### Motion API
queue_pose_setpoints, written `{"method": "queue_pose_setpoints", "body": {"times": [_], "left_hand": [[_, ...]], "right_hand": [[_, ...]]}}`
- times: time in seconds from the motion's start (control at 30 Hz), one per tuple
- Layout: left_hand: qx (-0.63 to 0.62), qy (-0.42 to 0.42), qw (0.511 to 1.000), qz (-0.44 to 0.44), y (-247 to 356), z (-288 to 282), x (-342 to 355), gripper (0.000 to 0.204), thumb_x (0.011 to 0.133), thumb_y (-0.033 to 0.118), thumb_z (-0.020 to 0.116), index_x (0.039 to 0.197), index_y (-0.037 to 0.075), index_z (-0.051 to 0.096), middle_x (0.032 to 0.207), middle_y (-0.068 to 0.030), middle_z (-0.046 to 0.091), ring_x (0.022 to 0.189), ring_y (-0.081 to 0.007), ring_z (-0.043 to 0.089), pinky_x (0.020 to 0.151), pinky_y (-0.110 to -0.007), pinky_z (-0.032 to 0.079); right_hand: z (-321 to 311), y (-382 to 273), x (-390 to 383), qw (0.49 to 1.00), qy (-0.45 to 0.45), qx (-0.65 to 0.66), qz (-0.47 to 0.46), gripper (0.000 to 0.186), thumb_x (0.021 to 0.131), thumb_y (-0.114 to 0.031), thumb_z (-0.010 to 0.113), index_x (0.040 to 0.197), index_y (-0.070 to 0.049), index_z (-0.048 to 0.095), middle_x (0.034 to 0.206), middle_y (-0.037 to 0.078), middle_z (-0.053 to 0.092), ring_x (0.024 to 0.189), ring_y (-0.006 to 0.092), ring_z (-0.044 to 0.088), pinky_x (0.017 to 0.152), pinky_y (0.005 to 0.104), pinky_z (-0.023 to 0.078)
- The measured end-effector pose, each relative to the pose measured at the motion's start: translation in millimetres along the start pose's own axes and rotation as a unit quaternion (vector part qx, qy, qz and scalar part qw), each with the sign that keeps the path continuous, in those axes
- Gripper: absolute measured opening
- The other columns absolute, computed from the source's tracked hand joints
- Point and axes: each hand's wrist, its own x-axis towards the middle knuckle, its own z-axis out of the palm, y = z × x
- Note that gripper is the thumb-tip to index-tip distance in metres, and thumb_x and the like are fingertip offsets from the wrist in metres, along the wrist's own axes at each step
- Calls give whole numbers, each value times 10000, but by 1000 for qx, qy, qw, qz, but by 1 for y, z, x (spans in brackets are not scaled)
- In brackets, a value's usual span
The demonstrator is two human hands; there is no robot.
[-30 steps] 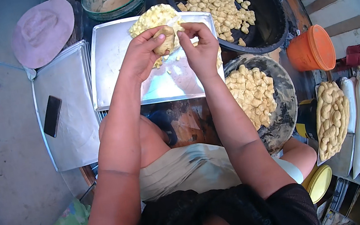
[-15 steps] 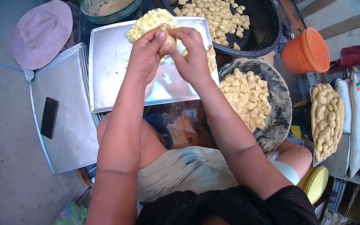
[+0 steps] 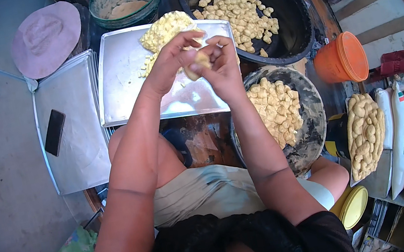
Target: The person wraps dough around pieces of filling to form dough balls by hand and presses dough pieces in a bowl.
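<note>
Over a shiny metal tray [image 3: 121, 81], my right hand [image 3: 222, 71] is closed on a small piece of pale dough [image 3: 200, 62]. Close by on its left, my left hand [image 3: 172, 64] has its fingers apart, its thumb beside the dough; whether they touch is hard to see. Behind my hands lies a heap of small yellow cubes [image 3: 166, 28], with loose cubes [image 3: 148, 66] on the tray next to it. Many dough pieces [image 3: 277, 110] fill part of a round, flour-dusted pan [image 3: 312, 131] by my right forearm.
A big black tub [image 3: 296, 17] with dough lumps [image 3: 239, 17] stands at the far right, a green basin [image 3: 129, 17] at the far left. An orange bucket [image 3: 344, 58] and braided-looking dough [image 3: 366, 137] are to the right. Stacked trays [image 3: 81, 163] carry a phone [image 3: 55, 132]; a hat [image 3: 46, 37] lies behind.
My hands were together, both pinching the dough piece. Now my left fingers have opened away from it, and the dough sits lower in my right hand. Loose cubes on the tray have come into view.
</note>
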Motion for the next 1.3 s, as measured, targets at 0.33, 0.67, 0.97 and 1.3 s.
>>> {"method": "queue_pose_setpoints", "body": {"times": [0.33,0.67,0.97,1.3], "left_hand": [[30,-16,990,-135,2,13,-1,224,873,43,615,1095,31,587,970,-28,619,871,-96,587,756,-224,479],[-1,-41,998,-52,14,6,-1,502,915,372,546,1265,13,519,1159,-107,595,1011,-186,601,831,-310,494],[72,226,967,-93,11,-17,3,281,927,234,578,1127,38,611,1056,-52,631,918,-126,586,784,-262,466],[92,115,971,-187,-6,-6,0,311,935,264,566,1141,34,605,1072,-33,625,934,-127,568,810,-273,459]], "right_hand": [[-19,-16,-3,968,6,-247,-37,560,796,-115,729,1288,-52,468,991,114,631,877,180,609,771,290,503],[-49,-63,20,835,217,-264,-432,317,985,-200,474,1250,-26,455,1103,133,532,914,191,598,746,288,518],[-108,-7,35,776,-68,-623,71,454,786,-271,712,1184,-94,582,1198,166,562,1139,348,511,984,484,358],[-74,56,11,984,112,-36,134,86,835,-3,601,919,-12,584,804,16,597,718,63,547,642,175,416]]}}
